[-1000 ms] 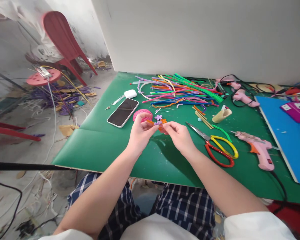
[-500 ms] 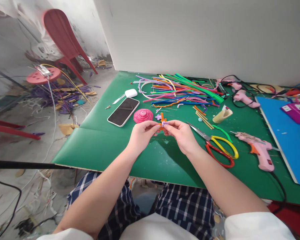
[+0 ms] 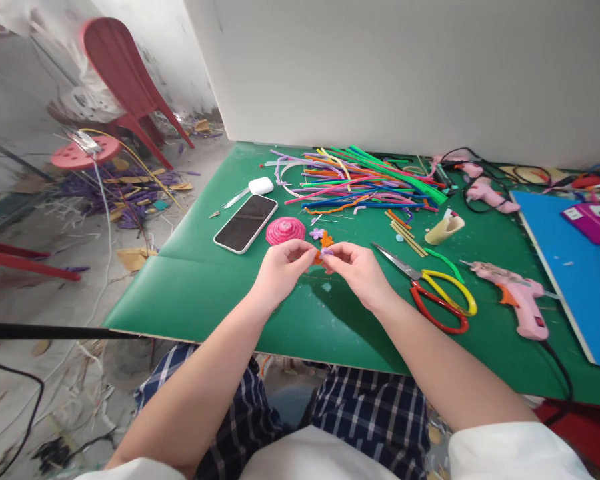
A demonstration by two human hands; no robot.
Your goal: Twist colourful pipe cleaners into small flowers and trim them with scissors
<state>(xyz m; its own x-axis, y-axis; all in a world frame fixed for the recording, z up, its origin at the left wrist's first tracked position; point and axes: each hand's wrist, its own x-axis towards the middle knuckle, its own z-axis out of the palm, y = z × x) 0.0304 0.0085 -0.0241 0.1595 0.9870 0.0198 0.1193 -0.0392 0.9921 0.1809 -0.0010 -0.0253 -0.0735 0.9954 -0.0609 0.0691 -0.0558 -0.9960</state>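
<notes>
Between my two hands is a small orange pipe-cleaner flower (image 3: pixel 327 239) with a purple centre. My left hand (image 3: pixel 286 268) pinches its orange edge from the left. From the right, my right hand (image 3: pixel 356 268) is closed on it at the purple bit. Fingertips hide part of the flower. Just beyond it lies a small purple flower (image 3: pixel 317 233) on the green table (image 3: pixel 190 280). A pink coiled disc (image 3: pixel 285 231) sits past my left hand. Scissors (image 3: pixel 420 277) with one yellow and one red handle lie open to the right of my right hand.
A phone (image 3: pixel 246 224) and a white case (image 3: pixel 261 186) lie at the left. Many coloured pipe cleaners (image 3: pixel 370 180) are heaped at the back. On the right are a pink glue gun (image 3: pixel 517 300), its cord, a beige holder (image 3: pixel 445 230) and a blue board (image 3: pixel 570 280).
The orange flower has turned and tipped a little between my fingers, so its upright petal looks shorter and broader. Both hands stay in nearly the same place.
</notes>
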